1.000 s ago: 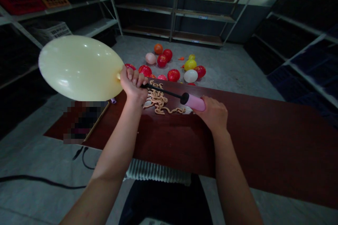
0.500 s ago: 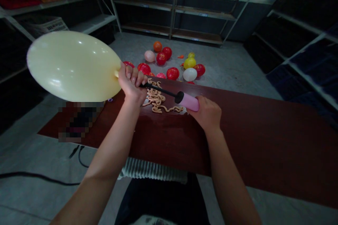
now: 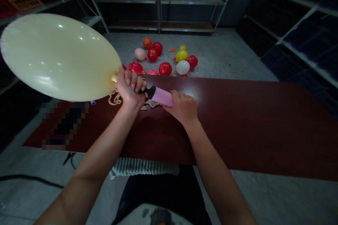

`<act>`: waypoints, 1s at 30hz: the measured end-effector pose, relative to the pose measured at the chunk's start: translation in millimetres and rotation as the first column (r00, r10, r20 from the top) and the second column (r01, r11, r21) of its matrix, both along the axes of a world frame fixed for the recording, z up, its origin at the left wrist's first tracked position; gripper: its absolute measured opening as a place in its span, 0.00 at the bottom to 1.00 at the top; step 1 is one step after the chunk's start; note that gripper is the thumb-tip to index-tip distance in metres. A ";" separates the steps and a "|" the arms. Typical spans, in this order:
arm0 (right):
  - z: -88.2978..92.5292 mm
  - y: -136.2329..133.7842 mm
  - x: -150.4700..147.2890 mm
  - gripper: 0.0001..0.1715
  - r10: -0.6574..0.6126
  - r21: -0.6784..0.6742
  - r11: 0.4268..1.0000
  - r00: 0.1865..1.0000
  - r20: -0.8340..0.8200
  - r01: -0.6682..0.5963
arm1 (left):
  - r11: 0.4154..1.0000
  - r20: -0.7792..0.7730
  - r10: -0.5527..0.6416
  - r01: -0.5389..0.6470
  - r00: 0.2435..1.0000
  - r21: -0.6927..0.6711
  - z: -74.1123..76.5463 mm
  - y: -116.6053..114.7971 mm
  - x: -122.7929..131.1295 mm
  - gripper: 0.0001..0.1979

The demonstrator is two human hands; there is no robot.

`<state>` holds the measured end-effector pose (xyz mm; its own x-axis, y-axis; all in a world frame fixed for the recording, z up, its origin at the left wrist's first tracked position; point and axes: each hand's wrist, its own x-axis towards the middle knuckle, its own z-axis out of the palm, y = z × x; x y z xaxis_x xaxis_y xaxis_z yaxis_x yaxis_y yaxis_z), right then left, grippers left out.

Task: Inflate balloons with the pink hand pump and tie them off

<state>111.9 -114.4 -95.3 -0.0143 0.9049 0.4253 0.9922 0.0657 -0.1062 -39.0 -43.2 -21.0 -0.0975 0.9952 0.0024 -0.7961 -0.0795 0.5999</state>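
A large pale-yellow balloon (image 3: 62, 58), swollen with air, extends to the left from my left hand (image 3: 130, 86). That hand is closed around the balloon's neck and the black end of a hand balloon pump (image 3: 162, 96). My right hand (image 3: 182, 107) is wrapped round the pump's pink barrel. The barrel's black collar sits close against my left fingers, with little of the rod showing. Tan, rope-like uninflated balloons (image 3: 114, 98) lie on the brown table (image 3: 250, 123) beneath my hands, partly covered by them.
Several small balloons, among them a red one (image 3: 165, 68) and a white one (image 3: 182, 67), rest on the floor beyond the table. Metal shelves (image 3: 190, 1) stand behind. At the table's left lies a blurred-out dark object (image 3: 66, 123). A black cable (image 3: 31, 179) runs along the floor.
My right hand has pushed the pink barrel leftward toward my left hand, so the long black rod has slid mostly inside. The yellow balloon looks bigger. The view has shifted a little.
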 end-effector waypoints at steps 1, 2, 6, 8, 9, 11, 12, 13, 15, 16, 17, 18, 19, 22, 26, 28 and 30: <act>-1.0 0.8 -0.1 0.22 0.006 0.012 1.000 1.000 -0.004 -0.006 | 1.000 0.001 -0.001 0.001 1.000 -0.007 -1.4 2.4 -2.6 0.31; -1.8 1.6 -0.8 0.21 0.010 0.024 1.000 1.000 -0.007 -0.010 | 1.000 0.005 -0.004 0.004 1.000 -0.014 -2.8 4.7 -5.7 0.30; -3.8 4.9 -5.1 0.21 0.004 0.055 0.998 1.000 -0.007 -0.004 | 0.999 0.058 -0.017 0.019 0.998 -0.037 -5.3 12.0 -16.2 0.29; -4.8 6.5 -4.6 0.22 -0.004 0.064 0.998 1.000 0.002 0.004 | 0.999 0.091 -0.004 0.007 0.996 -0.043 -4.3 14.2 -18.7 0.30; -5.3 7.2 -3.1 0.23 -0.009 0.067 0.998 1.000 0.006 0.009 | 0.999 0.104 0.008 -0.004 0.995 -0.045 -3.4 15.0 -19.4 0.30; -6.6 8.5 1.7 0.23 -0.024 0.069 0.997 1.000 0.011 0.023 | 0.998 0.125 0.038 -0.032 0.991 -0.045 -1.4 16.8 -20.9 0.31; -7.4 9.0 4.9 0.23 -0.032 0.069 0.997 0.999 0.014 0.031 | 0.998 0.131 0.049 -0.043 0.990 -0.044 -0.8 17.7 -22.0 0.31; -8.1 9.4 8.4 0.22 -0.041 0.070 0.997 0.999 0.019 0.040 | 0.998 0.137 0.058 -0.052 0.989 -0.043 -0.4 18.7 -23.5 0.31; -9.4 9.6 16.1 0.21 -0.060 0.083 0.995 0.997 0.053 0.056 | 0.997 0.145 0.071 -0.066 0.987 -0.040 -0.4 21.1 -27.5 0.30; -9.9 9.5 20.3 0.21 -0.072 0.098 0.993 0.994 0.080 0.064 | 0.997 0.149 0.077 -0.073 0.986 -0.037 -0.7 22.4 -30.0 0.29; -10.3 9.2 24.6 0.21 -0.091 0.121 0.990 0.990 0.105 0.078 | 0.996 0.156 0.084 -0.080 0.984 -0.033 -0.9 23.8 -32.9 0.28; -10.6 8.8 29.1 0.21 -0.104 0.141 0.986 0.986 0.130 0.086 | 0.995 0.165 0.095 -0.091 0.982 -0.027 -1.1 25.2 -36.1 0.28; -10.8 8.3 33.6 0.20 -0.128 0.163 0.981 0.981 0.147 0.104 | 0.994 0.176 0.107 -0.105 0.979 -0.019 -1.1 26.7 -39.5 0.27; -11.4 6.8 46.3 0.18 -0.177 0.202 0.970 0.965 0.191 0.138 | 0.990 0.207 0.138 -0.142 0.969 0.005 -0.8 30.5 -50.0 0.27; -12.9 6.7 58.0 0.20 -0.190 0.237 0.962 0.953 0.236 0.133 | 0.987 0.222 0.156 -0.160 0.963 0.001 -1.6 34.0 -59.1 0.26; -13.6 7.7 60.9 0.20 -0.192 0.245 0.961 0.949 0.250 0.130 | 0.987 0.219 0.161 -0.163 0.962 -0.008 -2.4 35.2 -60.1 0.25; -14.1 8.7 62.0 0.21 -0.191 0.241 0.961 0.951 0.244 0.131 | 0.985 0.213 0.173 -0.172 0.962 -0.021 -3.1 36.4 -59.8 0.26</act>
<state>173.9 -105.7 -109.4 -0.0142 0.7889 0.6144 0.9817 -0.1056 0.1582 -98.8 -6.8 -24.1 -0.2655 0.9633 -0.0397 -0.8799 -0.2253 0.4184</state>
